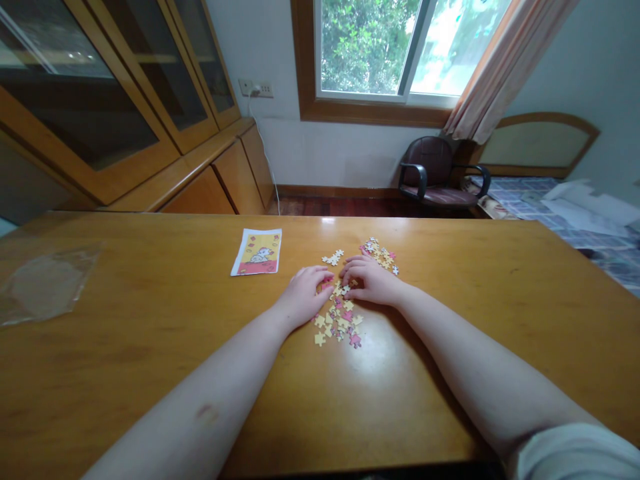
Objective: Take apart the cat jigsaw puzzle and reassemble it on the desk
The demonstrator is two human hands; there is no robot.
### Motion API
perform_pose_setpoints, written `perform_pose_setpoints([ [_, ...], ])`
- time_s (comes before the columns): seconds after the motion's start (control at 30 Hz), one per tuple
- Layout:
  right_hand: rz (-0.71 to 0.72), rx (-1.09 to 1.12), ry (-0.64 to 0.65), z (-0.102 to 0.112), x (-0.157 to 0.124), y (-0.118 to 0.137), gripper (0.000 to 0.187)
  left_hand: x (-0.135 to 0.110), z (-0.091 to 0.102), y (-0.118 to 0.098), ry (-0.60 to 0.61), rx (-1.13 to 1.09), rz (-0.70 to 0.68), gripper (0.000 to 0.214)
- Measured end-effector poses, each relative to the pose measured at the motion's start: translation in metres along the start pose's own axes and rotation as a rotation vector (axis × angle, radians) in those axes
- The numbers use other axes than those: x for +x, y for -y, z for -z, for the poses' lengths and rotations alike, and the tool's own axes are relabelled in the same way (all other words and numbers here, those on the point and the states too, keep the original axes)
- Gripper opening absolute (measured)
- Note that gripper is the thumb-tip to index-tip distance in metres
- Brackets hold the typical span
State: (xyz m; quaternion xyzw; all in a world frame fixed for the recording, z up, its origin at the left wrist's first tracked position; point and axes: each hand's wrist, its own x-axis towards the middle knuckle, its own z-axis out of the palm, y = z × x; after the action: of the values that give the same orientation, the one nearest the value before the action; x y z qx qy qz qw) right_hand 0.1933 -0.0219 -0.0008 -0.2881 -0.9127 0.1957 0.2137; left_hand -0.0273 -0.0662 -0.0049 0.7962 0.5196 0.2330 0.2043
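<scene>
Both hands lie palm down on the table, the left hand [304,292] and right hand [373,280] side by side to the right of the picture card, their fingertips almost meeting over the far end of a heap of puzzle pieces; the fingers are bent onto the pieces, and I cannot tell whether either hand pinches one. Under them spreads the wooden table [150,347]. A clear plastic bag [45,283] lies flat, well to the left of the card. The picture card [257,252] itself lies face up, its long side running away from the person and leaning slightly rightward. The heap of puzzle pieces [340,323], yellow and pink, sits right of the card and nearer the person; its long axis runs roughly along the card's long side, from the fingertips back between the forearms. A scattered group [381,255] lies farther right of the card, just beyond the right hand. A small joined cluster [333,257] sits between that group and the card.
</scene>
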Motion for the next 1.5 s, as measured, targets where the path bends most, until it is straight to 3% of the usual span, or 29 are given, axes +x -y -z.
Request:
perform_pose_setpoints([
  [0.13, 0.001, 0.099, -0.011, 0.001, 0.002, 0.003, 0.016, 0.0, 0.0, 0.0, 0.001, -0.002, 0.003, 0.033],
  [0.23, -0.089, 0.119, -0.072, 0.0, 0.002, -0.001, 0.014, 0.0, 0.001, -0.001, 0.004, -0.005, 0.005, 0.032],
  [0.37, -0.138, -0.109, -0.194, -0.001, -0.001, -0.01, 0.012, 0.0, 0.001, -0.002, 0.004, -0.004, 0.009, 0.031],
  [0.47, -0.086, -0.219, -0.112, 0.001, -0.002, -0.009, 0.013, 0.0, 0.001, -0.002, 0.005, -0.002, 0.006, 0.031],
  [0.57, -0.074, -0.253, -0.024, 0.003, -0.003, -0.001, 0.029, 0.0, 0.001, -0.003, -0.001, -0.001, 0.001, 0.031],
  [0.7, -0.162, -0.325, 0.079, 0.002, -0.005, 0.009, 0.071, 0.001, 0.0, -0.006, -0.013, 0.004, -0.008, 0.028],
  [0.77, -0.162, -0.321, 0.137, 0.001, -0.005, 0.012, 0.076, 0.002, -0.001, -0.008, -0.019, 0.003, -0.008, 0.028],
  [0.93, -0.126, -0.281, 0.15, 0.0, -0.004, 0.013, 0.069, 0.004, -0.002, -0.008, -0.048, -0.02, -0.004, 0.028],
  [1.2, -0.18, -0.312, 0.009, 0.006, -0.003, 0.006, 0.048, 0.002, 0.0, -0.005, -0.044, -0.023, 0.022, 0.028],
  [1.33, -0.151, -0.279, 0.026, 0.007, -0.004, 0.002, 0.035, 0.001, 0.0, -0.003, -0.037, -0.034, 0.021, 0.03],
  [1.5, -0.151, -0.261, 0.006, 0.006, -0.004, 0.0, 0.032, 0.001, 0.001, -0.002, -0.048, -0.039, 0.021, 0.029],
])
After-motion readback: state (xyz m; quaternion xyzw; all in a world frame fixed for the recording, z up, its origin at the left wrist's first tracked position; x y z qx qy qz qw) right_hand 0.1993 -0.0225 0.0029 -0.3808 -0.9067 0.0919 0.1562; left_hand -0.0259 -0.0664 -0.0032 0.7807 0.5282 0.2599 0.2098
